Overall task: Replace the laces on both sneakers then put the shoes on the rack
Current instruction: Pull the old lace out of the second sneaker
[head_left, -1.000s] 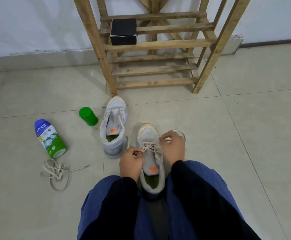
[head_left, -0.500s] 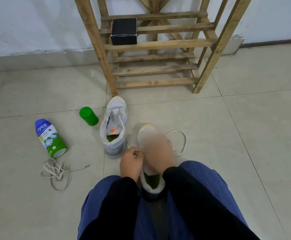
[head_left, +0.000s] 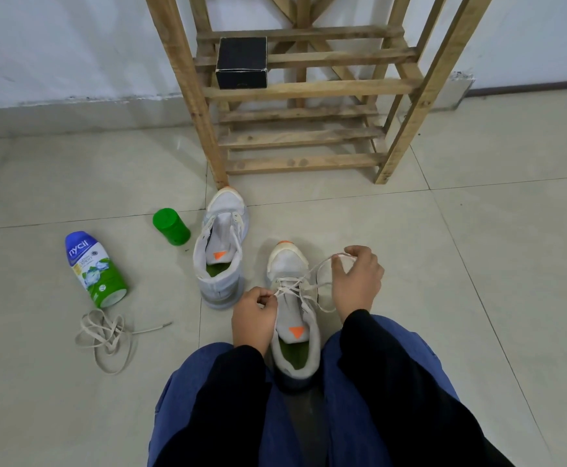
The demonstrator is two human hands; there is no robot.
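Just now the right hand [head_left: 356,281] has swung out from over the near sneaker [head_left: 295,348] to its right side, drawing the lace [head_left: 319,267] into a long taut run from the eyelets. Its fingers [head_left: 358,256] are pinched together on that strand. The left hand [head_left: 253,315] has hardly moved; it sits at the sneaker's left edge with its fingers [head_left: 265,296] curled on the other end of the lace. To me that looks like slack being pulled through a crossing, so the lacing of this shoe is partway up and not yet finished.

That sneaker stands on the floor [head_left: 444,264] between the person's knees, toe toward the rack [head_left: 302,136]. The far sneaker [head_left: 223,264] stands just ahead and to the left, near the rack's leg; whether it is fully laced I cannot tell.

By my count:
- two sneakers, neither on the rack
- two hands
- one lace in work, and one loose lace [head_left: 106,335] in a heap on the floor
- one bottle [head_left: 95,267] lying on its side
- one green cap [head_left: 170,227]
- one black box [head_left: 241,62] on the rack
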